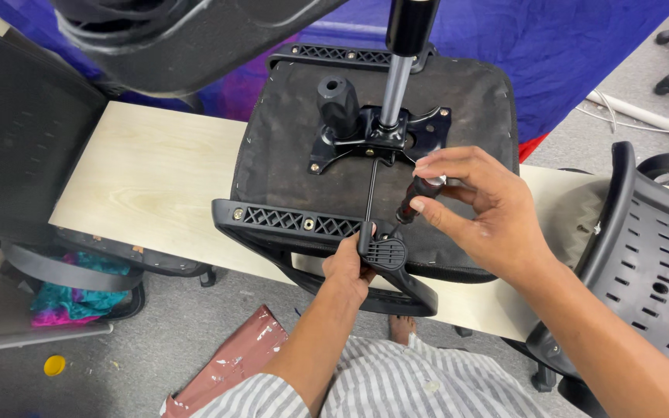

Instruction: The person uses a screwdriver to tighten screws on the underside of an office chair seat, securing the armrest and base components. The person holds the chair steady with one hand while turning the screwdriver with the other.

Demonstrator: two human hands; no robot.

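Underneath everything, a long pale wooden board (149, 174) serves as a bench, raising the work clear of the grey floor (118, 364). Laid across it is an upturned office chair seat (280, 155), fabric underside facing up so the fittings are reachable. Its black metal tilt mechanism (373, 131) sits near the middle, with a chrome gas cylinder (394, 85) rising straight out of it toward the camera and a black knob (337, 104) beside it. Along the near edge runs a ribbed plastic bracket (296, 222) with bolts showing; a black armrest (396, 290) hangs below it, off the board's front. Other chair parts flank the bench: a mesh backrest (17, 131) far left, a perforated black backrest (652, 255) right. The left hand (348, 269) is closed around the black adjustment lever paddle (383, 251), apparently steadying it at the seat's front edge. The right hand (478, 209) pinches a dark-handled screwdriver (420, 197) in its fingertips, tilted, just above the seat's underside beside the lever's thin rod (371, 190).
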